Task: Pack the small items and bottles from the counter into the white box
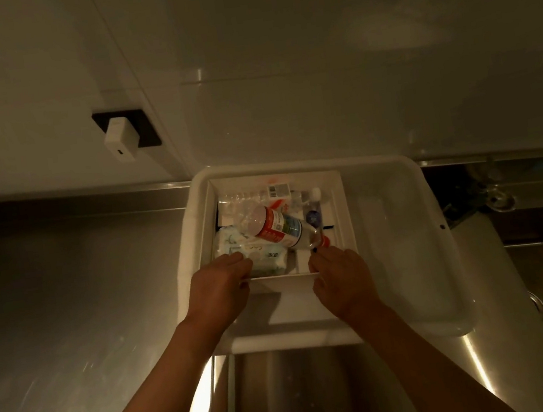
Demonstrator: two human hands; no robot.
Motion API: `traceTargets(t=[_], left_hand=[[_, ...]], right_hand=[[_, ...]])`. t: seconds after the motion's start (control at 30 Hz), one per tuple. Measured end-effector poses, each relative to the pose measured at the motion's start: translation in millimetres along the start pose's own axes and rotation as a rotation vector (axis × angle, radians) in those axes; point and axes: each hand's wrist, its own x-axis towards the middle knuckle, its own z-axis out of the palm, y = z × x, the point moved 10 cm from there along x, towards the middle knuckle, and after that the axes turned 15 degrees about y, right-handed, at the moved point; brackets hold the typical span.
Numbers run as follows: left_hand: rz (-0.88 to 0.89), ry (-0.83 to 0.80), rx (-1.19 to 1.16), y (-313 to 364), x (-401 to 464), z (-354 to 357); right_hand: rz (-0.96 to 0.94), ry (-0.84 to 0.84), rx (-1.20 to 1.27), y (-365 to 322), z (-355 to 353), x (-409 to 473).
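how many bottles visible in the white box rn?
2 clear. Red-labelled bottle lies diagonally on the tissue pack; a clear bottle lies at the box's far-left. Others may be hidden.

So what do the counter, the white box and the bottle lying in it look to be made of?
Counter: brushed stainless steel, going by the streaky grey sheen. White box: probably matte cardboard or thin plastic, with flat, thin walls; unclear which. Bottle: clear glossy plastic, see-through at the base, with a printed label.
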Motion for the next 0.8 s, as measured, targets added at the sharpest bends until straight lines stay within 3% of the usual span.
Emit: traceTargets(t=[0.23, 0.6, 0.8], left_hand=[[-0.092, -0.026, -0.014, -8, -5, 21], [-0.084, -0.009, -0.002, -11, -7, 26], [-0.076, 0.002, -0.035, -16, -12, 24]], right_hand=[[-0.014, 0.030, 0.008, 10, 5, 1], [0.007, 0.036, 0.032, 18, 12, -3], [0.015, 0.028, 0.206, 20, 11, -7]])
